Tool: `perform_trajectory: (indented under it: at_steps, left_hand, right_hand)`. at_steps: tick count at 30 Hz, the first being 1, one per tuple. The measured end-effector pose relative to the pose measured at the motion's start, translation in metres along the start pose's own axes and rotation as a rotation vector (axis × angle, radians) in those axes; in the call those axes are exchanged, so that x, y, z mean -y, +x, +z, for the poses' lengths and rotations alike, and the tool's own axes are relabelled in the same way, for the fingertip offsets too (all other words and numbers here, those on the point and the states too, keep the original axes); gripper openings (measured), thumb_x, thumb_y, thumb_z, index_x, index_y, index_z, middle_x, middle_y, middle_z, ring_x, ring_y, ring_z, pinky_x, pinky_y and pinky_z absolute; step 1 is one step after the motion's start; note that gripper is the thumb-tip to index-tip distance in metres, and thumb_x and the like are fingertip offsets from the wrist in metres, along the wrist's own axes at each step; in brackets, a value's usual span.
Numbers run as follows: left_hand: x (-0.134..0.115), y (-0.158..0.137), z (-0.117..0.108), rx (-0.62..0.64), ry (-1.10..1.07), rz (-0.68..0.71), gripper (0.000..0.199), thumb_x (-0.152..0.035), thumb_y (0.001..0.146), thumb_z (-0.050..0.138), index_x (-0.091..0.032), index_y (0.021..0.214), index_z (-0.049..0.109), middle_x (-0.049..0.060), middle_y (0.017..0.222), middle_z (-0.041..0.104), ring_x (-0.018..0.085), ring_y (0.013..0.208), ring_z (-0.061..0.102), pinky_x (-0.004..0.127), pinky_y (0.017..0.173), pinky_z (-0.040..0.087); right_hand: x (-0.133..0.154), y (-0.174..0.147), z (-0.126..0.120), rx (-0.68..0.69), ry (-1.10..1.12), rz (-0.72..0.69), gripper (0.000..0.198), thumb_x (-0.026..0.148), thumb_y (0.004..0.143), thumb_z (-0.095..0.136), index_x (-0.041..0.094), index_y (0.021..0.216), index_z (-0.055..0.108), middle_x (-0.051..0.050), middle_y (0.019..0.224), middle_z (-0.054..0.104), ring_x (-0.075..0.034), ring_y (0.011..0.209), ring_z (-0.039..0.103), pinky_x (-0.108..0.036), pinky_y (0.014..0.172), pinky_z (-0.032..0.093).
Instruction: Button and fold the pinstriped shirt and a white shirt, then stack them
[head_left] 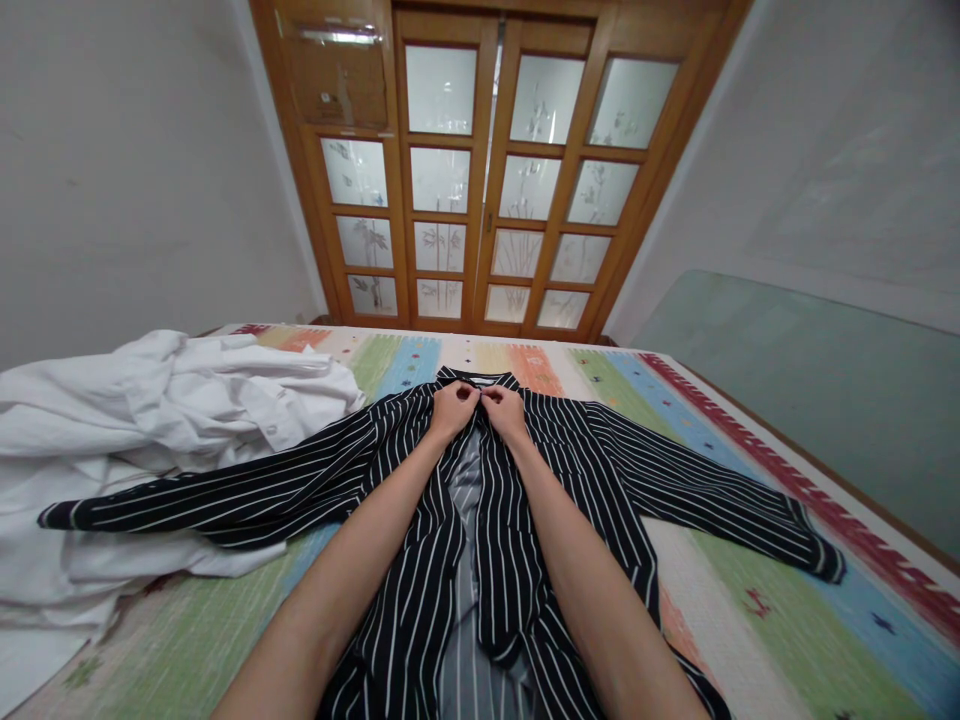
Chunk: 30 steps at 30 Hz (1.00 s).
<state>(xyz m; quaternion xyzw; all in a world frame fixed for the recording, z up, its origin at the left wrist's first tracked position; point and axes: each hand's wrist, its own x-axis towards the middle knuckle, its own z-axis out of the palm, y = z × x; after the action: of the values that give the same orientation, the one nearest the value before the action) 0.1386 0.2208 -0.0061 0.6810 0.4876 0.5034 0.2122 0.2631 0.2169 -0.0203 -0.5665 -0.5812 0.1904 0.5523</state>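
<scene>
Bare forearms (349, 580), two. Left hand (454, 408), right hand (502, 408): both pinching striped shirt (502, 520) below collar (450, 376). Shirt: mid-surface (795, 650), collar toward far edge; one sleeve (247, 495) over white garment (187, 400), left edge. Risk: slack pinch may lose fabric; hard pull could drag garment.

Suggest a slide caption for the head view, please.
Both hands meet at the collar of a striped shirt, one sleeve across white cloth.
</scene>
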Motion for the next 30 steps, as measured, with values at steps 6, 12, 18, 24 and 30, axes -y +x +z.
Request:
perform_trajectory:
  at_steps: [6,12,18,24,30]
  left_hand:
    - [-0.0022,0.0005,-0.0013,0.029,-0.008,-0.005,0.012,-0.025,0.078,0.068,-0.015,0.073,0.072,0.006,0.077,0.074,0.018,0.073,0.069,0.029,0.075,0.053]
    - [0.0,0.0028,-0.0013,0.048,0.009,-0.033,0.006,-0.014,0.077,0.065,-0.016,0.076,0.071,0.006,0.08,0.075,0.018,0.074,0.069,0.03,0.076,0.054]
    - [0.0023,0.0045,-0.0013,0.034,0.01,-0.023,0.007,-0.016,0.079,0.063,-0.017,0.077,0.069,0.005,0.08,0.074,0.018,0.076,0.069,0.03,0.077,0.053]
    - [0.0036,0.0055,-0.0017,0.034,0.0,-0.001,0.006,-0.015,0.079,0.062,-0.016,0.075,0.067,0.004,0.077,0.073,0.016,0.073,0.068,0.027,0.073,0.052]
    - [0.0024,0.0056,-0.0013,0.015,0.016,0.044,0.009,-0.014,0.076,0.062,-0.018,0.069,0.064,0.001,0.071,0.07,0.015,0.069,0.066,0.026,0.069,0.05]
  right_hand:
    - [0.0033,-0.0009,-0.0014,-0.003,-0.015,-0.024,0.018,0.025,0.071,0.058,0.015,0.075,0.073,-0.006,0.074,0.074,-0.018,0.062,0.061,-0.029,0.066,0.048]
    - [0.005,-0.0016,-0.0021,0.009,-0.007,-0.029,0.015,0.023,0.068,0.06,0.016,0.073,0.073,-0.005,0.074,0.074,-0.016,0.059,0.06,-0.028,0.065,0.049]
    - [0.0042,-0.0021,-0.0015,-0.006,0.014,-0.021,0.015,0.025,0.068,0.06,0.018,0.073,0.072,-0.004,0.073,0.074,-0.015,0.057,0.059,-0.028,0.065,0.049]
    - [0.0059,-0.0031,-0.0024,-0.016,0.022,-0.024,0.015,0.026,0.067,0.062,0.016,0.074,0.072,-0.005,0.075,0.074,-0.016,0.058,0.06,-0.028,0.066,0.049]
    - [0.0087,-0.0049,-0.0022,-0.024,0.009,-0.025,0.012,0.025,0.066,0.062,0.017,0.07,0.07,-0.004,0.071,0.072,-0.016,0.059,0.06,-0.028,0.065,0.049]
